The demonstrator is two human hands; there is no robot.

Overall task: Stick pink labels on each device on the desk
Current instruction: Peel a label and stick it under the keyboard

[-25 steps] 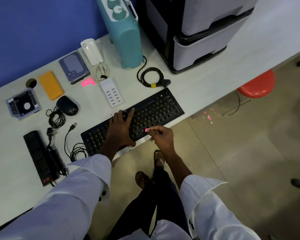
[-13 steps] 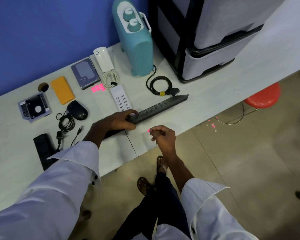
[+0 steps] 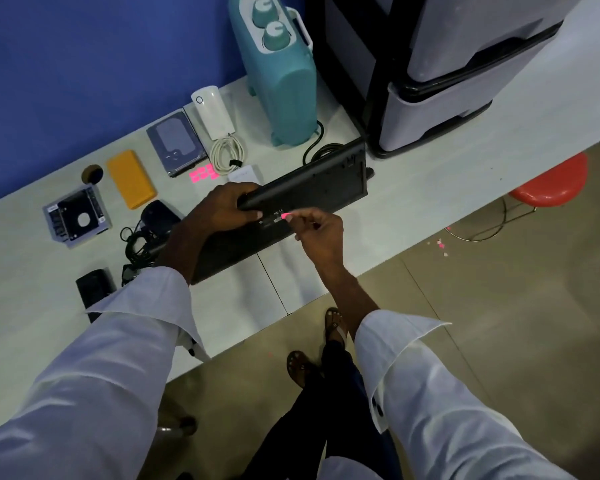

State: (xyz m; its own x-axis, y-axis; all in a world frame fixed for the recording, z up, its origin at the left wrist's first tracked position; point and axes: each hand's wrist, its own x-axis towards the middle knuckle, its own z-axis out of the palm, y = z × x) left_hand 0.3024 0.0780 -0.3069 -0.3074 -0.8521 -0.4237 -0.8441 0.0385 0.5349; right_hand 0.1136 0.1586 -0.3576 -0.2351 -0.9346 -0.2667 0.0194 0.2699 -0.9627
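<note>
The black keyboard [image 3: 312,188] is turned over, its underside facing up, and tilted above the white desk [image 3: 413,202]. My left hand [image 3: 222,209] grips its far long edge near the middle. My right hand [image 3: 317,233] pinches a small pink label [image 3: 286,216] and holds it against the keyboard's underside, beside the printed sticker. A sheet of spare pink labels [image 3: 203,173] lies on the desk behind the keyboard.
Along the back stand a teal heater [image 3: 284,88], white adapter with cable [image 3: 215,116], hard drive [image 3: 175,143], orange case [image 3: 130,178], drive caddy [image 3: 77,216], mouse [image 3: 158,214], black power strip [image 3: 94,289]. Grey drawers [image 3: 447,74] sit right; a red stool [image 3: 551,181] stands beyond the edge.
My left hand lifted the keyboard off the desk and flipped it underside up. My right hand carried the pink label up to that underside.
</note>
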